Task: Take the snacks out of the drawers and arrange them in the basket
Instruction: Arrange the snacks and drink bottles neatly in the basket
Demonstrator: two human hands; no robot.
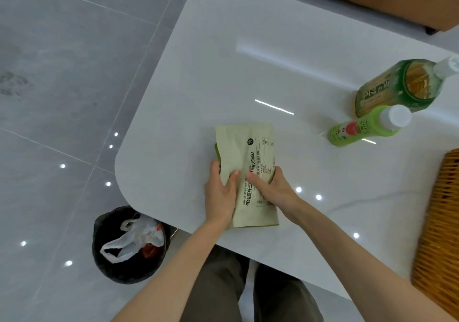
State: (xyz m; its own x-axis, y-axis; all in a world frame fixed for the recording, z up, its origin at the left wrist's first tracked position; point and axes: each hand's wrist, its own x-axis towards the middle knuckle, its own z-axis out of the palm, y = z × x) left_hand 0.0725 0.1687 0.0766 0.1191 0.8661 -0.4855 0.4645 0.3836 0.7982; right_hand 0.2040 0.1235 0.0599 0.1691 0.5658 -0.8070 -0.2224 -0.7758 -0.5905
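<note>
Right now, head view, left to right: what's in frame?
In order: black round waste bin holding a white plastic bag → pale green paper snack pouch → small bright green plastic bottle with a white cap → woven orange wicker basket.

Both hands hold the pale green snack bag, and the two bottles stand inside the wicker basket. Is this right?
Not quite. In the head view the large bottle and the small bottle stand on the white table, outside the wicker basket. The left hand and right hand do hold the snack bag.
</note>
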